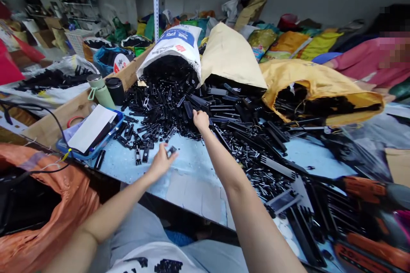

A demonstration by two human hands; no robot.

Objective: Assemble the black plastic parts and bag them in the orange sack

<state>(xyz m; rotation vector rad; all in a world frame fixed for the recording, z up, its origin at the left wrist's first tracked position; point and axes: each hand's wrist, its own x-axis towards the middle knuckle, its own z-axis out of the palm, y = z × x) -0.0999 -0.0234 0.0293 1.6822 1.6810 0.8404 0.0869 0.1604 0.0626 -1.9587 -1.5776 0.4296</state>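
Note:
My left hand (162, 160) is over the front of the blue table top, its thumb and fingers around a small black plastic part (172, 150). Farther forward, my right hand (201, 120) reaches to the edge of the heap of black plastic parts (160, 106). Its fingers are pinched together at a flat black plastic piece (188, 109) with a rounded end. Part of that piece is hidden by the fingers. A few black clips (138, 153) lie apart from the heap, left of my left hand.
A white sack (174, 47), a beige sack (229, 57) and a yellow sack (320, 89) lie open at the back. On the left stand a green bottle (101, 91) and a blue tray (88, 153). Orange-and-black power drills (365, 190) lie right. Another person's pink sleeve (368, 59) shows.

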